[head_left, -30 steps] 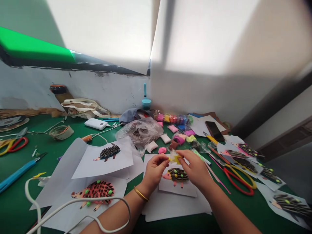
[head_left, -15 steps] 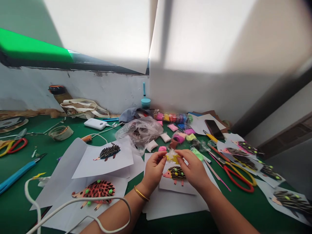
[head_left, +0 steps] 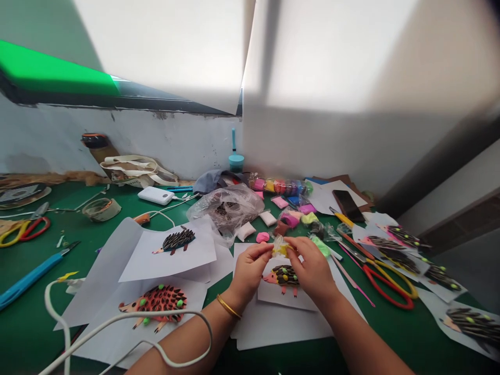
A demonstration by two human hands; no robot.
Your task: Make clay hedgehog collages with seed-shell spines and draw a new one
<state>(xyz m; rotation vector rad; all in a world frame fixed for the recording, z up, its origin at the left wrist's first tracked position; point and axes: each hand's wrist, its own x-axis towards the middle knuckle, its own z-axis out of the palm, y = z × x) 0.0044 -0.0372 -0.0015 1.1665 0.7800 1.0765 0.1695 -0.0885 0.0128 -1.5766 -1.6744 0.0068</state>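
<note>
My left hand (head_left: 249,268), with a gold bangle on the wrist, and my right hand (head_left: 314,271) meet over the white sheets. Between their pinched fingertips is a small clear plastic packet of yellow clay (head_left: 280,248). Both hands are closed on it, one at each side. Just below lies a hedgehog picture (head_left: 282,277) with a pink face, dark seed-like spines and yellow and green dots; my right hand covers part of it. A lump of pink clay (head_left: 262,237) sits just beyond my left hand.
To the right lie scissors with red and yellow handles (head_left: 390,289), a phone (head_left: 347,204) and several finished hedgehog pictures. A plastic bag of dark seeds (head_left: 226,208) and clay packets stand behind. At left are a red hedgehog picture (head_left: 162,303), a white cable (head_left: 128,314) and a blue cutter (head_left: 33,278).
My fingers have shifted slightly on the packet of yellow clay, and the left fingertips now sit closer together. The whole view has moved a little.
</note>
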